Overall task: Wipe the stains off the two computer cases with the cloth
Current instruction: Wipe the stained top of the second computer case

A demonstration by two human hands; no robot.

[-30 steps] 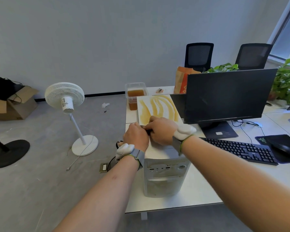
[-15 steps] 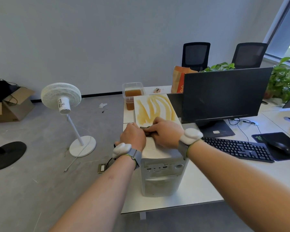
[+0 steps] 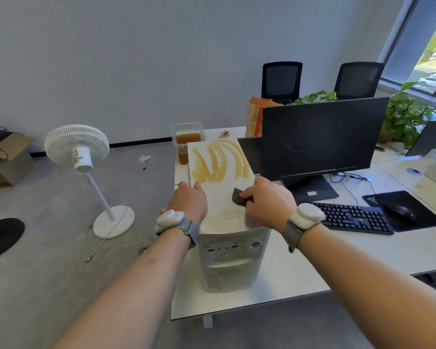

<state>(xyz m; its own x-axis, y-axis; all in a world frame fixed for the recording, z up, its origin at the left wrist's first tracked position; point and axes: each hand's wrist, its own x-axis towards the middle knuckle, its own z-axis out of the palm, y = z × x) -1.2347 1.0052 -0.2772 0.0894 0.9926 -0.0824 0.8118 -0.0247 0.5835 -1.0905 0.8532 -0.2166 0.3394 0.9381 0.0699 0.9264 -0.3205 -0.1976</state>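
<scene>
Brown streaks (image 3: 219,161) at twelve o'clock are waiting untouched while my hands, just separated, are working: right hand (image 3: 267,201) pinching the dark cloth (image 3: 238,196), left hand (image 3: 189,201) bracing the white computer case (image 3: 227,248) flat-fingered.

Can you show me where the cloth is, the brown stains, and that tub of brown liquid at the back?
cloth (image 3: 238,196): head view, on the dark fold showing past the right hand's fingers.
brown stains (image 3: 218,165): head view, on a middle streak.
tub of brown liquid (image 3: 184,142): head view, on its front wall.
</scene>
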